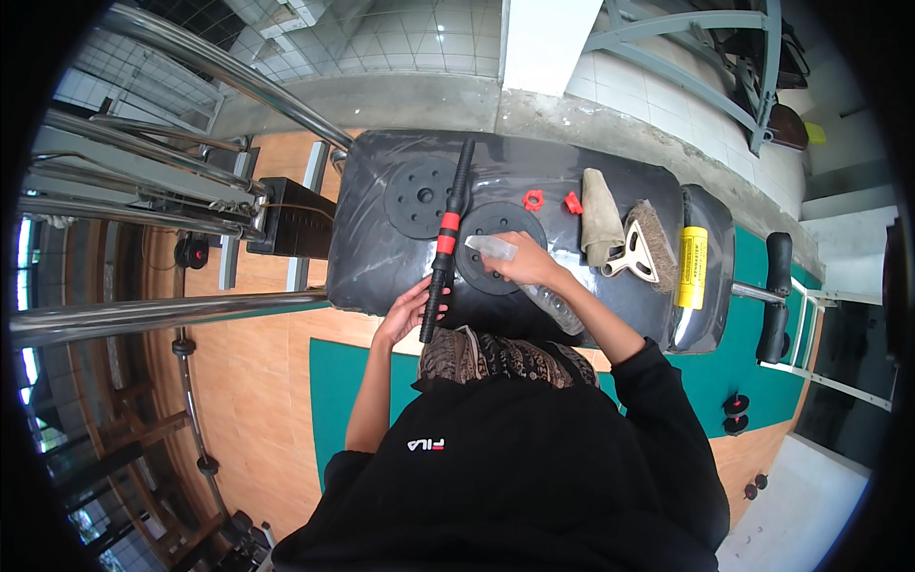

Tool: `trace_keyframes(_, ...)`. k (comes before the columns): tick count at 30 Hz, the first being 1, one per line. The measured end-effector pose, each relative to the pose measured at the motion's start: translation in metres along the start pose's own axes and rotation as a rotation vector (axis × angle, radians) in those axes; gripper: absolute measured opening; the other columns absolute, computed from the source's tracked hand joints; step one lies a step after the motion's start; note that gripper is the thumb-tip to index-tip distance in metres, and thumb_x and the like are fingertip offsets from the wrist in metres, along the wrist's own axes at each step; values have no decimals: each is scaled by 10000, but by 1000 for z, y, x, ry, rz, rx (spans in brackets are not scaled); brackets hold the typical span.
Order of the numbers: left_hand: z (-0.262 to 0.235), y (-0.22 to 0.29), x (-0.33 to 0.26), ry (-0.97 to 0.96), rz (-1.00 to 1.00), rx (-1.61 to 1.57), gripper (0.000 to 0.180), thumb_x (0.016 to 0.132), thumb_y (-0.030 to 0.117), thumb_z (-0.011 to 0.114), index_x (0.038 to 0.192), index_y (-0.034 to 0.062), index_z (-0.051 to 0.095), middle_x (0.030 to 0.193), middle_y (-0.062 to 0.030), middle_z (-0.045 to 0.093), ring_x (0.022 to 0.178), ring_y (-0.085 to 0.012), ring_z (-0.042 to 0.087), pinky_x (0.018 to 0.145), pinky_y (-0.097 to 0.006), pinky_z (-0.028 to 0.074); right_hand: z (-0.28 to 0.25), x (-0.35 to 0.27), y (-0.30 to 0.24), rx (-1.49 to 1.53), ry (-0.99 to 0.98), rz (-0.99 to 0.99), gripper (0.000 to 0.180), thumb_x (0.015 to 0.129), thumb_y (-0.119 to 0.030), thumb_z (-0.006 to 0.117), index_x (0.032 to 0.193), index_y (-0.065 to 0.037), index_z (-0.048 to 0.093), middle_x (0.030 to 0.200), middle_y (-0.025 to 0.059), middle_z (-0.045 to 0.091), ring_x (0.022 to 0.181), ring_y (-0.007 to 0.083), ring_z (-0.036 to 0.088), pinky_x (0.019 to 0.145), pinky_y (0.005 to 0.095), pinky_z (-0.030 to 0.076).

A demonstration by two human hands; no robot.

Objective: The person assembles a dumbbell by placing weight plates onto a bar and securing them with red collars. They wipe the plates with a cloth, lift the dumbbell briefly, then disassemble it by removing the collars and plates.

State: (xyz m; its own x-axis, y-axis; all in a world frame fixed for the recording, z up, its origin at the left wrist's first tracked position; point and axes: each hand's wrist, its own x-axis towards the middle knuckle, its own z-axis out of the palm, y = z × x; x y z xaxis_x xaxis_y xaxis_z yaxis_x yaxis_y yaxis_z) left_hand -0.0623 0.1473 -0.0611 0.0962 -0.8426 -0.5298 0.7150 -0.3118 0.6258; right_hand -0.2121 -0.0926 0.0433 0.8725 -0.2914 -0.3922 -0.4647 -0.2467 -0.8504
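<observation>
A black dumbbell bar (458, 195) with a red middle sleeve slants over the padded black bench (372, 276). My left hand (408, 313) is closed round its near end. To the right, my right hand (529, 261) pinches a whitish, translucent piece (492, 247), which looks like a tissue or wipe. That hand is over a black weight plate (505, 217) and partly hides it. A second weight plate (419, 196) lies left of the bar. Beside my right wrist a clear plastic bottle (555, 311) lies on the bench, partly covered by my forearm.
Two red star-shaped nuts (533, 200) (573, 203), a folded beige cloth (599, 214), a white-handled brush (650, 246) and a yellow cylinder (693, 267) occupy the bench's right side. Chrome machine bars (172, 315) stand at left. Small dumbbells (735, 414) rest on the green mat (338, 381).
</observation>
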Motion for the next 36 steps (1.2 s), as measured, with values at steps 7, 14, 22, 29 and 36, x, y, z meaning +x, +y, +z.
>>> trace_keyframes(7, -2, -1, 0, 14, -5, 28, 519, 973, 153, 437, 1450, 83, 245, 1256, -137, 551, 959, -204, 642, 825, -332, 554, -11, 8, -1, -18, 23, 6, 214, 755, -200, 585, 843, -8, 624, 716, 63, 658, 487, 157, 587, 534, 296, 479)
trace_keyframes(14, -1, -1, 0, 18, -7, 111, 533, 961, 152, 476, 1449, 108, 266, 1255, -103, 558, 956, -192, 640, 827, -313, 544, -18, 17, -1, 35, 111, 39, 225, 773, -206, 578, 880, -15, 628, 710, 53, 654, 483, 144, 576, 524, 290, 472)
trace_keyframes(22, -2, -2, -1, 44, 6, 187, 544, 951, 135, 495, 1449, 116, 277, 1238, -78, 566, 961, -179, 628, 859, -315, 521, -31, 29, 3, 32, 171, 46, 256, 813, -220, 544, 953, -22, 629, 755, 58, 668, 476, 136, 568, 533, 287, 468)
trace_keyframes(29, -4, -2, -5, 87, 13, 252, 546, 934, 111, 526, 1437, 128, 314, 1240, -69, 562, 951, -164, 624, 832, -302, 527, -42, 38, 0, 157, 248, 96, 263, 790, -215, 564, 916, 3, 639, 782, 75, 670, 500, 151, 589, 548, 279, 481)
trace_keyframes(36, -10, -7, -8, 180, 38, 343, 566, 882, 89, 610, 1402, 122, 391, 1187, -49, 575, 855, -107, 618, 761, -235, 514, -54, 44, 0, 242, 379, 99, 266, 782, -221, 568, 876, 12, 655, 741, 86, 660, 527, 152, 607, 532, 288, 487)
